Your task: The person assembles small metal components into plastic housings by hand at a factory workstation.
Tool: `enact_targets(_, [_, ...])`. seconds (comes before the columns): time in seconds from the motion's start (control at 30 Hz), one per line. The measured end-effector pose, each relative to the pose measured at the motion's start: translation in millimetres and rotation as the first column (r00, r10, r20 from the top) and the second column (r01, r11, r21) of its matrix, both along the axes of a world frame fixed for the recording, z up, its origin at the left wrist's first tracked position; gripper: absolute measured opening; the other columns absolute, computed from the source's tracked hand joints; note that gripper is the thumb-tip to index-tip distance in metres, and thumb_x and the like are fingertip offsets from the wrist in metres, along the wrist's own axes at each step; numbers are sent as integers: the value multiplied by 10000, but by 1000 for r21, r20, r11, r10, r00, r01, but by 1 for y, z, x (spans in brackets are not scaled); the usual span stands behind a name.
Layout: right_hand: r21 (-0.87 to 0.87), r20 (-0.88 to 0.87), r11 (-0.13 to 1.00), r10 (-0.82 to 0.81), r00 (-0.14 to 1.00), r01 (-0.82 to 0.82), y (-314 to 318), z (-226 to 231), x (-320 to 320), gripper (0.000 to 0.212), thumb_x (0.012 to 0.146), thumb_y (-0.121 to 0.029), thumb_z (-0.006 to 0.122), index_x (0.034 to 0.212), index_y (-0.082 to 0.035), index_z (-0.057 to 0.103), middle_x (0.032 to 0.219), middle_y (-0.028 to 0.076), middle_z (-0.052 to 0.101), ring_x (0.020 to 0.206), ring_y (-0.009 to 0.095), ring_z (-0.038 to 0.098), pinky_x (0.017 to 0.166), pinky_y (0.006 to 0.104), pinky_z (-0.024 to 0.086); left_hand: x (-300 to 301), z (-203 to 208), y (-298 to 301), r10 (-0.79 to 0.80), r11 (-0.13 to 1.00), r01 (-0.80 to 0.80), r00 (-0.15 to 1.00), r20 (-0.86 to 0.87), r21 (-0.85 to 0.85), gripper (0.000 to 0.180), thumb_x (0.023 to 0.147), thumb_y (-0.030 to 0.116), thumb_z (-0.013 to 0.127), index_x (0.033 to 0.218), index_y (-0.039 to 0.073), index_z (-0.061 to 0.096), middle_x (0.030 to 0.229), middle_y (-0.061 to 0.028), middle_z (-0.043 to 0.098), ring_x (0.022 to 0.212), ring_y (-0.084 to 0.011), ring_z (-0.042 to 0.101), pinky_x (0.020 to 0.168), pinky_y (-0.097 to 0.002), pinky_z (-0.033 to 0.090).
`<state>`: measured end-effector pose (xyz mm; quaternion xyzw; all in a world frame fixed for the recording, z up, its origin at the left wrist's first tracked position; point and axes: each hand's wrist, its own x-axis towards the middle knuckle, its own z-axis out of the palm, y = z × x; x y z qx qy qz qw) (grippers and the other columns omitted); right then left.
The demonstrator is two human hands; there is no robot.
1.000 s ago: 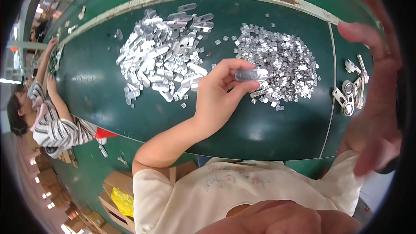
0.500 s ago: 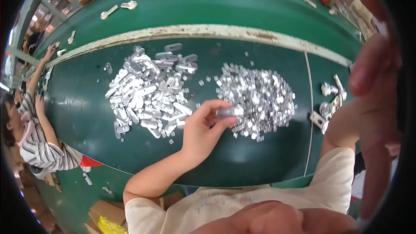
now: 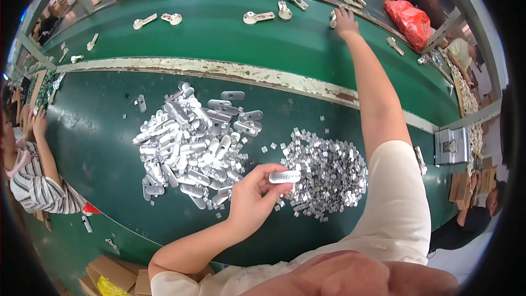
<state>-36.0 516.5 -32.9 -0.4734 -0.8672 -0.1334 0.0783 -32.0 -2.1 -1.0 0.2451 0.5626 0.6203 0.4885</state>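
In my left hand [image 3: 253,200] is a smooth silver oblong metal piece [image 3: 285,176], pinched between thumb and fingers. It is held over the table, between a pile of similar oblong pieces [image 3: 189,148] on the left and a heap of small square metal bits [image 3: 329,175] on the right. My right arm stretches far across to the green belt. There my right hand [image 3: 346,22] has its fingers outstretched and apart, at a whitish part [image 3: 333,20] that it partly hides. I cannot make out a grip on that part.
A chipped white rail [image 3: 219,77] separates the table from the belt [image 3: 219,38]. Several whitish lever-shaped parts [image 3: 258,17] lie along the belt. Beyond stands a red bag [image 3: 408,24]. A person in a striped shirt [image 3: 41,178] works at left; a metal box [image 3: 452,146] stands at right.
My right hand has swung from close at the right side out to the far belt. My left hand still holds the oblong piece. The view has shifted, showing more of the far side.
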Motion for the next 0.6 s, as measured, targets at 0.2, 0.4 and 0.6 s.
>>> enact_targets(0.2, [205,231,945,206,951,-255,24,-15,4,238,842,-161,492,1058,-132,590,1173,34,512,1126,230,446,862,461,391,-6,-2,4,-10,996,8,1000,-16,-93,269,799,-20,630,1052,-13,539,927,-75,627,834,-93,609,722,-203,490])
enact_targets(0.4, [-4,69,924,383,921,-384,-30,13,12,267,868,-314,501,996,-92,576,969,81,587,1109,259,450,789,475,386,-5,-7,6,-12,999,11,1000,-18,-36,258,806,-22,620,1050,-10,538,917,-72,626,820,-99,617,710,-205,492])
enact_targets(0.6, [-221,-332,872,354,875,-436,-15,-6,-76,396,885,-433,445,1186,-182,497,1219,193,472,1212,365,351,933,578,300,-3,-14,8,-47,999,46,998,-51,-18,263,818,-40,595,1066,-8,514,902,-99,636,821,-133,634,713,-208,503])
